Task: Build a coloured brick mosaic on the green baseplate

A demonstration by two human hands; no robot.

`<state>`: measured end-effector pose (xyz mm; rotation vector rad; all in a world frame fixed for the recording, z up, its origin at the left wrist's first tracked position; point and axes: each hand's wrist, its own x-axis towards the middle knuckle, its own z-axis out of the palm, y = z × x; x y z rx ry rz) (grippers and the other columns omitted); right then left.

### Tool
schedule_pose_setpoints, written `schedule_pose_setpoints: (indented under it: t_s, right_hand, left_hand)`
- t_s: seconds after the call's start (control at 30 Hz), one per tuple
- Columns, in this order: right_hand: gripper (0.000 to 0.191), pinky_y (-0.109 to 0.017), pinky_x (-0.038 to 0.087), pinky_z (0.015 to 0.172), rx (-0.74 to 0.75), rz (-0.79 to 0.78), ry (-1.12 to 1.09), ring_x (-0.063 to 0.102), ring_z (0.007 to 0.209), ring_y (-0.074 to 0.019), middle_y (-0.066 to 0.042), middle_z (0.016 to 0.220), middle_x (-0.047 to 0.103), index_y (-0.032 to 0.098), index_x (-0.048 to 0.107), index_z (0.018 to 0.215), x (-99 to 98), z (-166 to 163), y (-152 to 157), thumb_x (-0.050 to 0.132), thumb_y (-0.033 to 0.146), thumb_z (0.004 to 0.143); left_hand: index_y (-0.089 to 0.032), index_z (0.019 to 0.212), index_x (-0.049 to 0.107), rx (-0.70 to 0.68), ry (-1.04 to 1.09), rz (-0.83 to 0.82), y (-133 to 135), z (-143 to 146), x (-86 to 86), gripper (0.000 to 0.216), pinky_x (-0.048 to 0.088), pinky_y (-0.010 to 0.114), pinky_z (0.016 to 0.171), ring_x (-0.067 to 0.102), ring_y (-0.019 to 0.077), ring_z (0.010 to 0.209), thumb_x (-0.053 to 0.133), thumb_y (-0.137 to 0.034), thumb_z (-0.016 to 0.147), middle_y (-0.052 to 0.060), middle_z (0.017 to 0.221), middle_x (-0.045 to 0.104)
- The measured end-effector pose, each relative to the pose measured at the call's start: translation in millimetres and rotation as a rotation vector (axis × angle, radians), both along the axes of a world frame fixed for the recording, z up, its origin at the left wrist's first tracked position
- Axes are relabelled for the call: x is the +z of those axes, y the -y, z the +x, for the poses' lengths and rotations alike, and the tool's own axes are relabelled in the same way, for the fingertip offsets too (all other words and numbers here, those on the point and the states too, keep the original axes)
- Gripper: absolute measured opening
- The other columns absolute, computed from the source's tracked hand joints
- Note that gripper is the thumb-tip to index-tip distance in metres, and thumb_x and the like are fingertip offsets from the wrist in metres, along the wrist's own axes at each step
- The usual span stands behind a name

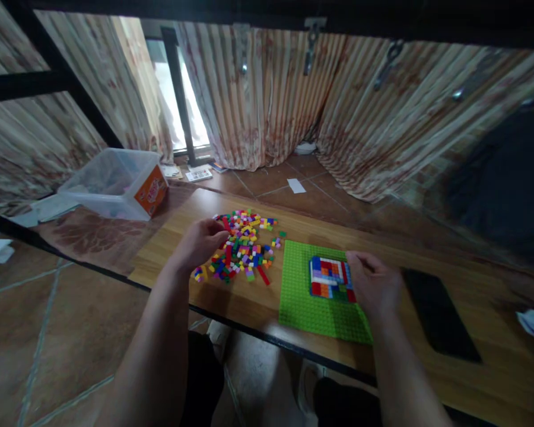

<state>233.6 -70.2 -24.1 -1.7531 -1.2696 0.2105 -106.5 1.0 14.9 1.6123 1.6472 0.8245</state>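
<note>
My left hand [203,241] reaches to the left side of a loose pile of small coloured toy bricks [244,244]. Its fingers are curled in with the thumb close to them, and whatever they may hold is hidden. On a green studded baseplate [300,317] sits a low, flat block of bricks [327,279] in red, white, blue, orange and purple. At the right edge of that block, my right hand [376,284] is closed with its fingers bent together. What it grips, if anything, cannot be made out, and it covers part of the baseplate's right side.
A black flat slab [440,314] lies on the wooden table [258,314] right of the baseplate. Behind on the left stands a clear plastic bin [109,184] with an orange label. Dark metal bars [271,18] cross overhead, with curtains [267,101] beyond.
</note>
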Motion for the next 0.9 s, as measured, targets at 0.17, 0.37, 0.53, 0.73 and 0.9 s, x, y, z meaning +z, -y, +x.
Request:
schedule_pose_setpoints:
  t_s: [0.17,0.37,0.53,0.73,0.9]
  right_hand:
    - [0.03,-0.034,0.051,0.074,0.022,0.085,-0.126,0.067,0.076,-0.0217,-0.005,0.079,0.073,0.018,0.073,0.079,2.3,-2,-1,0.061,0.045,0.082]
    - [0.022,-0.033,0.05,0.078,0.164,0.104,-0.2,0.066,0.081,-0.0192,-0.004,0.085,0.073,0.02,0.073,0.085,10.1,-17,9,0.062,0.04,0.084]
    - [0.02,-0.032,0.05,0.08,0.341,0.014,-0.152,0.066,0.087,-0.0182,-0.003,0.094,0.073,0.024,0.073,0.097,14.7,-26,20,0.065,0.037,0.084]
    - [0.019,-0.033,0.05,0.084,0.466,-0.033,-0.149,0.066,0.093,-0.0186,-0.003,0.101,0.073,0.026,0.074,0.099,16.9,-21,22,0.063,0.035,0.086]
    - [0.019,-0.035,0.052,0.078,0.291,-0.014,-0.284,0.067,0.085,-0.0198,-0.004,0.093,0.075,0.025,0.076,0.09,18.2,20,26,0.07,0.038,0.078]
  left_hand:
    - [-0.015,0.089,0.064,-0.192,0.602,-0.088,10,49,-0.3,0.029,0.039,0.019,0.052,0.049,0.007,0.052,0.073,-0.033,0.068,-0.003,0.065,0.06]
    - [-0.013,0.084,0.063,-0.265,0.94,-0.273,31,119,-17.7,0.03,0.048,0.022,0.06,0.06,0.0092,0.059,0.078,-0.033,0.067,0.0,0.068,0.066]
    - [-0.012,0.084,0.064,-0.282,0.933,-0.274,41,138,-22.9,0.028,0.048,0.022,0.058,0.063,0.0109,0.059,0.078,-0.03,0.068,0.001,0.067,0.068]
    - [-0.013,0.083,0.063,-0.304,0.901,-0.223,44,153,-27.3,0.025,0.045,0.02,0.055,0.061,0.0103,0.057,0.076,-0.03,0.069,0.0,0.066,0.067]
    - [-0.012,0.084,0.067,-0.289,0.77,-0.148,39,158,-33.0,0.021,0.044,0.021,0.056,0.059,0.0101,0.06,0.07,-0.03,0.074,0.001,0.069,0.066]
